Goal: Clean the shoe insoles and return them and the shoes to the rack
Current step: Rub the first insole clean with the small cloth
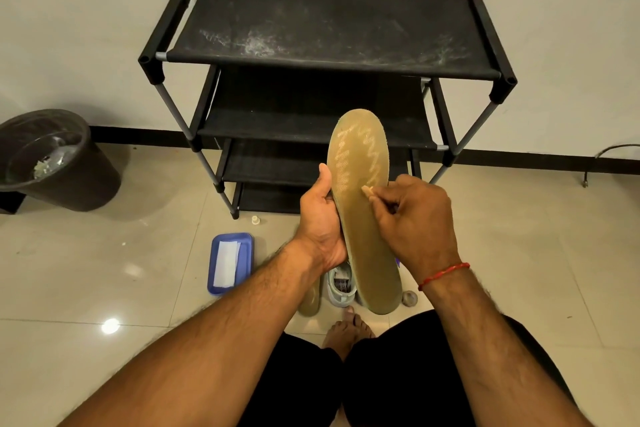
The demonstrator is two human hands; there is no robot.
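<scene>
My left hand (322,222) grips a long tan insole (363,218) by its left edge and holds it upright in front of me. A pale zigzag mark runs down its upper half. My right hand (415,218) pinches a small tan bottle tip (367,189) against the insole's face. Below the insole, a light grey shoe (341,286) stands on the floor, partly hidden. A second tan insole (309,302) lies beside it. The black fabric shoe rack (325,31) stands against the wall behind, its shelves bare and the top one dusty.
A blue tray (230,262) with a white cloth lies on the tiled floor to the left. A dark waste bin (59,163) stands at far left. A small white cap (255,219) sits near the rack's foot. My bare foot (346,329) is below the shoe.
</scene>
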